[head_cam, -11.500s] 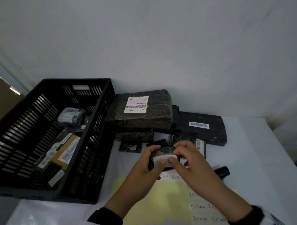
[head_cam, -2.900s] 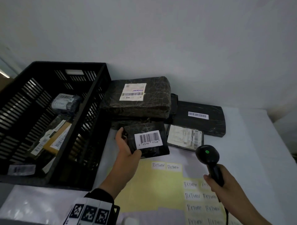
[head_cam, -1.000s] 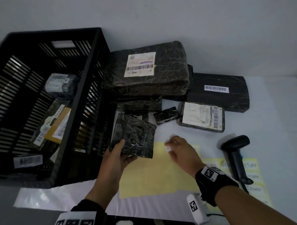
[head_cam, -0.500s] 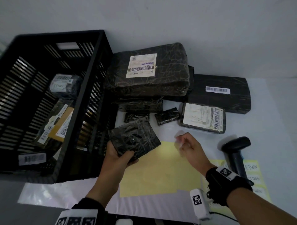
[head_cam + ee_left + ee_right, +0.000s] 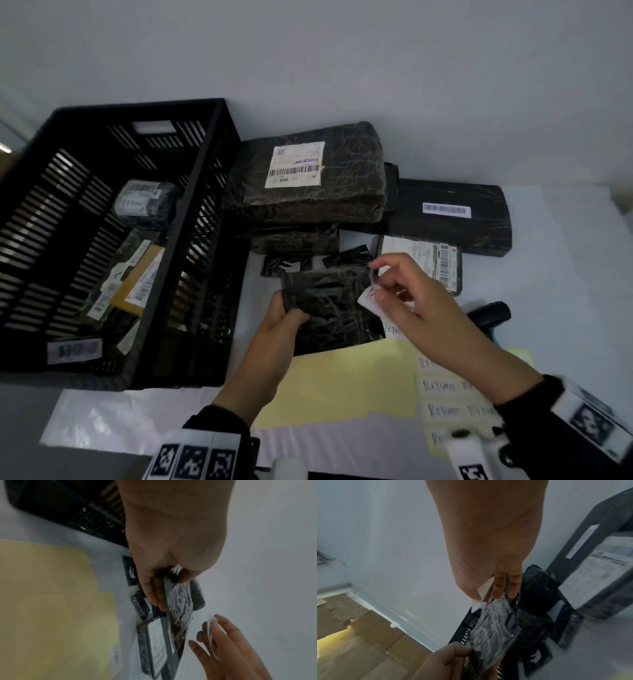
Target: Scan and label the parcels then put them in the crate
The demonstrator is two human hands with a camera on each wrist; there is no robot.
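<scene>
Parcel [image 5: 330,308] sits pinched in your left grip [image 5: 281,322]; your right grip [image 5: 411,301] pinches one label [image 5: 368,298]. Six more parcels lie on the bench [image 5: 548,308]. One crate [image 5: 212,240] stands left.

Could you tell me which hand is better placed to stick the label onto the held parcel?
Right. The right hand pinches the label at the parcel; the left hand grips that parcel.

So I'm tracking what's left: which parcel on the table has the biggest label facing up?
The big parcel next to the crate, on top of the pile. Its label covers more than the flat parcel's thin barcode strip.
</scene>
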